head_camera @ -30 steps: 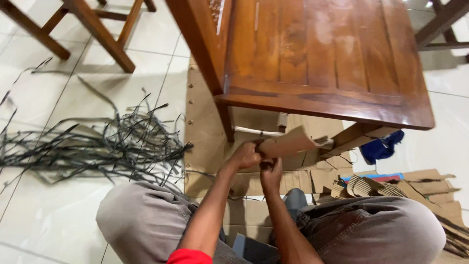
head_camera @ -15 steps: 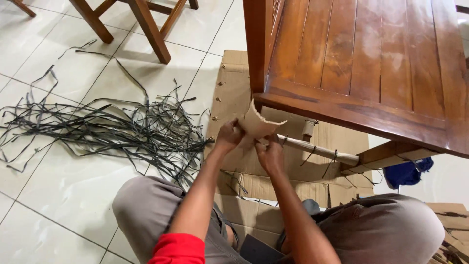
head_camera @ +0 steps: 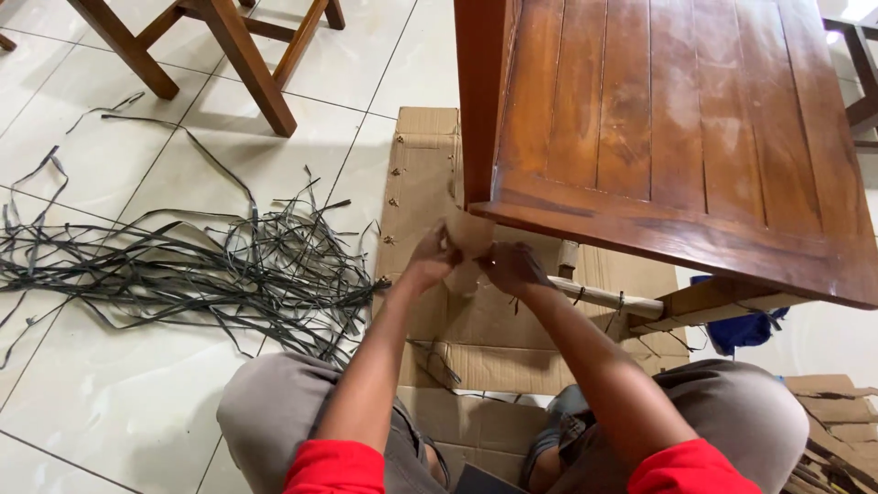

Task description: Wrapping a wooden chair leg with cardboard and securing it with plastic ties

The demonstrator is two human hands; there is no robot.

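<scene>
While the view is shifting leftward compared with a second ago, more of the strip pile [head_camera: 174, 265] is coming into sight on the tiled floor [head_camera: 110, 402] at the left, and the chair legs [head_camera: 233, 59] are showing above it. The strips themselves are lying as before, loose and tangled, well apart from the hands.

At centre, the left hand [head_camera: 428, 261] is pinching the left edge of the cardboard piece [head_camera: 468, 240], and the right hand [head_camera: 514, 267] is gripping its right edge with fingers curled. Both hands are now sitting higher and closer to the table [head_camera: 677, 137] than a second ago, so the cardboard piece is now touching the near corner of the table, just beside its leg [head_camera: 480, 101]. Judged from this, the work is passing from shaping the piece to fitting it round the corner.

Below the hands, the flat cardboard sheet [head_camera: 494, 338] is covering the floor. At the right, a pale rail [head_camera: 608, 297] is running under the table, and a blue cloth [head_camera: 745, 329] is lying beyond it.
</scene>
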